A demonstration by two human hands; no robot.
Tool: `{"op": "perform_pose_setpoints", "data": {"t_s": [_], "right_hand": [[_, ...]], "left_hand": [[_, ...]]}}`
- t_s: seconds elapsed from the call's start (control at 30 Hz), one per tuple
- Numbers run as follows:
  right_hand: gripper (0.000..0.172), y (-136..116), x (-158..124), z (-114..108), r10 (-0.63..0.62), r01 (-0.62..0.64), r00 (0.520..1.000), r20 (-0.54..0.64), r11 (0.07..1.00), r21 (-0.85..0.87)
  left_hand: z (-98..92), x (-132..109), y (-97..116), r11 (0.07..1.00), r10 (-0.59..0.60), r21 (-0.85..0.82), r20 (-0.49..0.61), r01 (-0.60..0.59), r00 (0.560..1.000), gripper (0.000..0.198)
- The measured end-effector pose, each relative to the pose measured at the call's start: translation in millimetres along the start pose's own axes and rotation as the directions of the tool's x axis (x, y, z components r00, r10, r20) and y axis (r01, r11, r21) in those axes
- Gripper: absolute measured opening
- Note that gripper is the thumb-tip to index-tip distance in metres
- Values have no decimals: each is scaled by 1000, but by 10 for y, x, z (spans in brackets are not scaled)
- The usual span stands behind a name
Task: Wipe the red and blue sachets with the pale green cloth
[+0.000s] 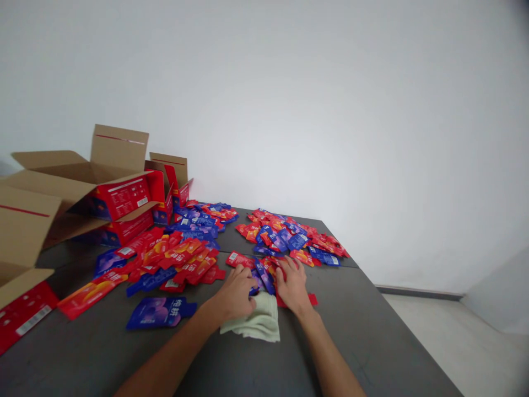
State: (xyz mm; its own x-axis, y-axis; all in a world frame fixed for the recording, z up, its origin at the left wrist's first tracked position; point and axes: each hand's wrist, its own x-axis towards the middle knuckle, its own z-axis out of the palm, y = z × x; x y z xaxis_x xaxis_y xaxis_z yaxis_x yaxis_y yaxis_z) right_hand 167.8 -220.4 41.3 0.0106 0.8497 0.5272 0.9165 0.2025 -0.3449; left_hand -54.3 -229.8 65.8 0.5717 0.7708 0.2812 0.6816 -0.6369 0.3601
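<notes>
Several red and blue spouted pouches [265, 274] lie in a small heap between my two hands. On the heap's left side my left hand [236, 293] is bent, with its thumb apart from the fingers and close to a pale green folded cloth [261, 318]. My right hand [292, 284] rests over the heap's right side, fingers spread on red pouches. The cloth lies just in front of the heap, and its far edge meets the pouches. Part of a red pouch [313, 299] sticks out beside my right wrist. My palms hide what lies directly under them.
A larger pile of pouches [285, 234] lies behind my hands, another [177, 256] to the left. One blue pouch [159, 312] lies flat near my left forearm. Open cardboard boxes [124, 198] stand along the left. The dark table [372, 342] ends at the right, above pale floor.
</notes>
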Motion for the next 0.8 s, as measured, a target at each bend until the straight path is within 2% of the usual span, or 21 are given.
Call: {"op": "perform_pose_setpoints", "data": {"t_s": [0.13,0.2,0.3,0.47,0.53,0.6,0.7,0.8], "right_hand": [[30,-330,-63,-100,-39,38,999,7,991,127],[27,-495,-103,-169,-57,53,998,11,973,223],[25,-668,-164,-268,-94,61,993,75,931,360],[51,-725,-239,-287,-23,-106,967,254,871,479],[61,-706,-250,-241,3,-150,961,276,845,513],[63,-684,-251,-194,44,-191,963,267,811,554],[55,-656,-239,-170,103,-259,954,281,755,603],[31,-638,-216,-211,113,-240,963,247,778,581]], "left_hand": [[29,-68,-5,999,14,-31,37,-13,999,19],[26,-69,-37,995,13,-98,19,-11,1000,12],[-43,-68,-97,976,-7,-220,-27,1,1000,12],[-238,-83,-155,911,-105,-402,-9,92,994,6],[-279,-86,-148,888,-118,-447,3,107,993,6],[-296,-87,-125,883,-112,-460,-11,95,994,7],[-303,-89,-87,888,-86,-455,-17,69,996,11],[-308,-96,-77,894,-55,-443,35,64,998,22]]}}
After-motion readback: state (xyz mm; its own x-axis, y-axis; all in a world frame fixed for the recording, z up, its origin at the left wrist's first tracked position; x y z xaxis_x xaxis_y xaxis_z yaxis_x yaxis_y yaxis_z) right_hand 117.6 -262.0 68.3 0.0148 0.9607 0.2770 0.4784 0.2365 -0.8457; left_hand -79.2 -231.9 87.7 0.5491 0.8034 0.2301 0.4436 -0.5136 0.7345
